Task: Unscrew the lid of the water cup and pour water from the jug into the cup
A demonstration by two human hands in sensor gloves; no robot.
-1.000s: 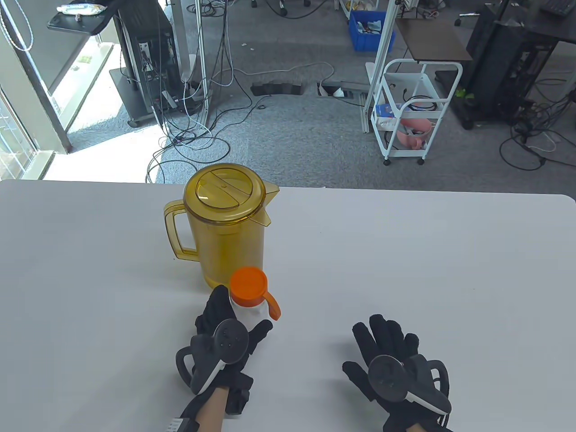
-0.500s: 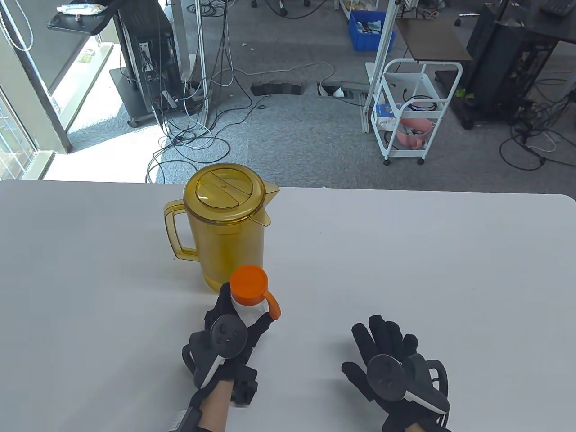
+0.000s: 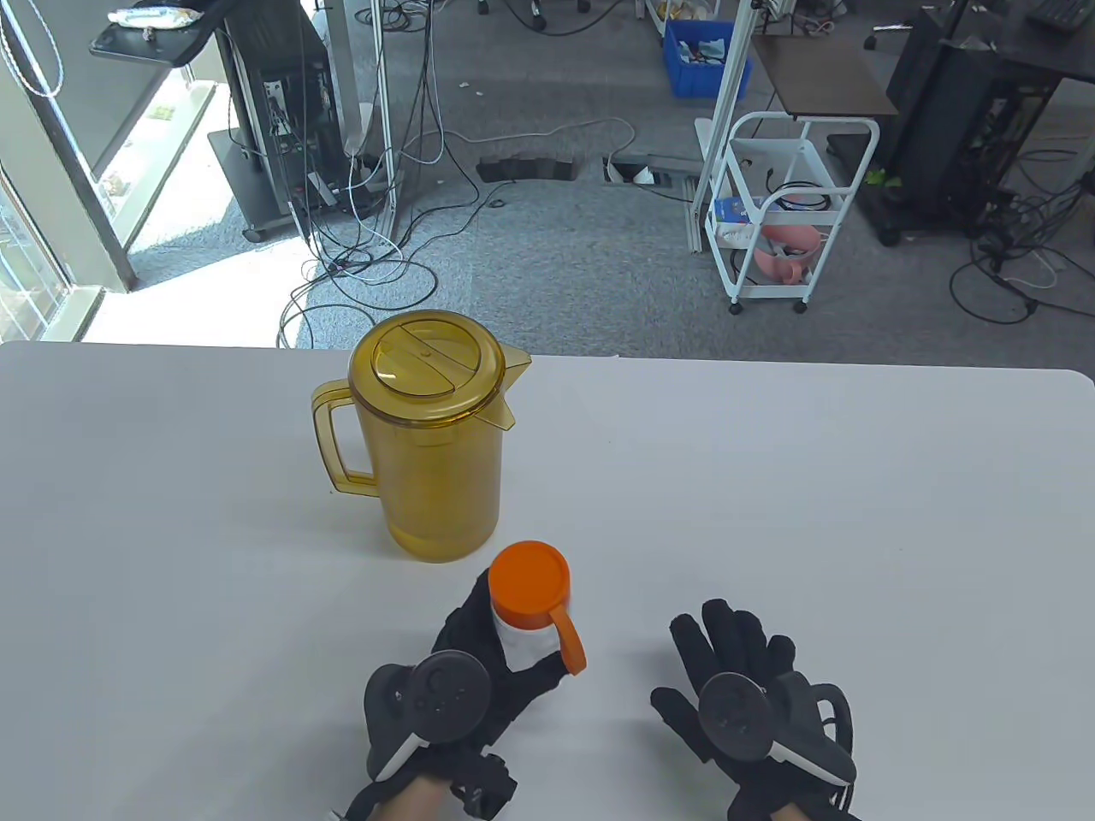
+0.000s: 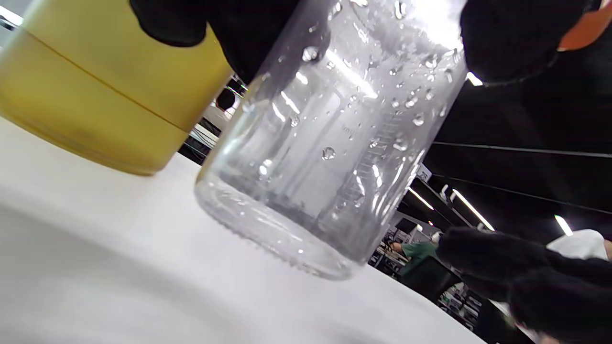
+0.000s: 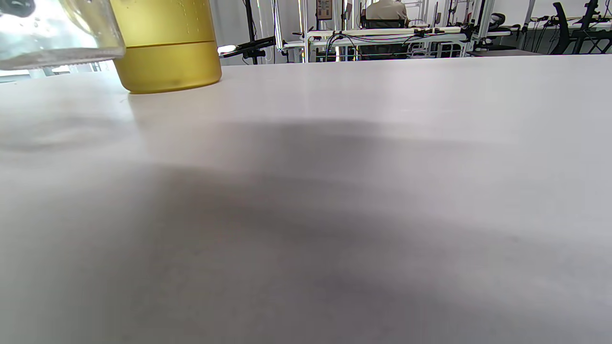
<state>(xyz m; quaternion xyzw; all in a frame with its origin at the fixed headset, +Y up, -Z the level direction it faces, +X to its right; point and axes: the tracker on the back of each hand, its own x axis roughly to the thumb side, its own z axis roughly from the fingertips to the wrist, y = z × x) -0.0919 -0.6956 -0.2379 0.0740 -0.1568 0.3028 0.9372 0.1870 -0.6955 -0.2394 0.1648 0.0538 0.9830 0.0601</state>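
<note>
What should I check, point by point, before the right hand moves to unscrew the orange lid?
1. Left hand grips the cup: ok.
2. Cup base rests on the table: not ok, it is lifted and tilted in the left wrist view.
3. Orange lid uncovered from above: ok.
4. Right hand holds nothing, fingers spread: ok.
5. Jug upright, apart from the cup: ok.
6. Lid tightness: cannot tell.

Amber jug (image 3: 432, 445), clear cup (image 4: 325, 143) with orange lid (image 3: 529, 581), black gloves, white table (image 3: 813, 513).
</note>
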